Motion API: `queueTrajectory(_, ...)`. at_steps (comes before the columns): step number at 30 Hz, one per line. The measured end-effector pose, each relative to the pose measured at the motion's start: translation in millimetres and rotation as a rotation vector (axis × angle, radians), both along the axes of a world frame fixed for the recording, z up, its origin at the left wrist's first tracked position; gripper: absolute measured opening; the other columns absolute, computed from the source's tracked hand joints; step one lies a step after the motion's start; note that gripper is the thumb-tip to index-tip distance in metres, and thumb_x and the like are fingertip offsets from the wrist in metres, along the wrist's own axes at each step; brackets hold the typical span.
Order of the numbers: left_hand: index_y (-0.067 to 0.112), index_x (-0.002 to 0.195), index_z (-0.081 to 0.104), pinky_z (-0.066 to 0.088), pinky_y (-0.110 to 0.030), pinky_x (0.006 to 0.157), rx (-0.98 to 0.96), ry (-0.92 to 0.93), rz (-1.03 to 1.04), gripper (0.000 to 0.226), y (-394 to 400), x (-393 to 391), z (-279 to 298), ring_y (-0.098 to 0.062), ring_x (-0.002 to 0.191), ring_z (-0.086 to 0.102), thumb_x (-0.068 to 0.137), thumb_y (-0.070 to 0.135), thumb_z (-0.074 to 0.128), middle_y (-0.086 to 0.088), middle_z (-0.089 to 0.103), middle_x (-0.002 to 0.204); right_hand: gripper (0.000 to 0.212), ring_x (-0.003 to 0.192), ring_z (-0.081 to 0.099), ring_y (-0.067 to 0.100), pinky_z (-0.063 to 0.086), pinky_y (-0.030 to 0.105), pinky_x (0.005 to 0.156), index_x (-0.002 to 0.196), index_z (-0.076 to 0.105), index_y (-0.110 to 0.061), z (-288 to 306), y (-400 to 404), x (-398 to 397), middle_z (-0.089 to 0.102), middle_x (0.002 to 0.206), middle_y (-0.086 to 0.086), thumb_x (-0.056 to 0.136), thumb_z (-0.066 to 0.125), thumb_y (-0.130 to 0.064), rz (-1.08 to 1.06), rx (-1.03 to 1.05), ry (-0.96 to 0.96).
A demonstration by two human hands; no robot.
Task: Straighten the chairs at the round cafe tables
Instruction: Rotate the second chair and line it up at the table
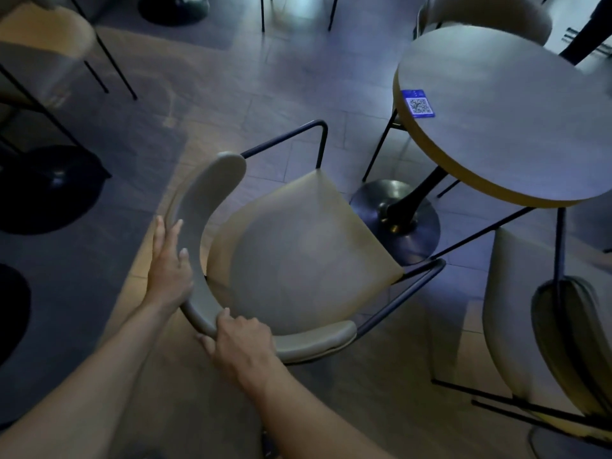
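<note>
A: Two hands on one chair (pixel 298 246), forearms reaching forward. State of the left hand (pixel 169 263)?
B: Fingers straight, flat along the outer face of the backrest (pixel 205 187), thumb on top.
A: And the right hand (pixel 243 342)?
B: Wrapped round the backrest rim — fingers curled over, thumb beneath. The chair stands just beside the round table (pixel 513 111).

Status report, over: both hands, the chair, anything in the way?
Left hand flat against backrest, fingers straight. Right hand grips backrest. Chair angled toward round table. Table base ahead of it; second chair at right.
</note>
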State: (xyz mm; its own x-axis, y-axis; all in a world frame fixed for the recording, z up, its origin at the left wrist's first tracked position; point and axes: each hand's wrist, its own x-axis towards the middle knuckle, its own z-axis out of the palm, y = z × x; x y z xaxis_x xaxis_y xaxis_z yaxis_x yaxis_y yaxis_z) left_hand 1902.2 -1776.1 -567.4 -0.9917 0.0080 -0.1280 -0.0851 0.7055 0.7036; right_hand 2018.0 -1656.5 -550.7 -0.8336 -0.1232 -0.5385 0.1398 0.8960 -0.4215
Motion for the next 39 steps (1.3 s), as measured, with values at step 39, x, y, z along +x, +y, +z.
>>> queueTrajectory(39, 0.03, 0.157, -0.001, -0.014, -0.055, 0.116, -0.411, -0.058, -0.318, 0.098, 147.6, -86.0, 1.1, -0.031, 0.149, -0.022, 0.075, 0.082, 0.006, -0.007, -0.016, 0.165, 0.077, 0.106, 0.062, 0.04, 0.04, 0.045, 0.074, 0.116, 0.06, -0.012, 0.8, 136.0, -68.8, 0.065, 0.117, 0.022, 0.089, 0.031, -0.078, -0.106, 0.075, 0.014)
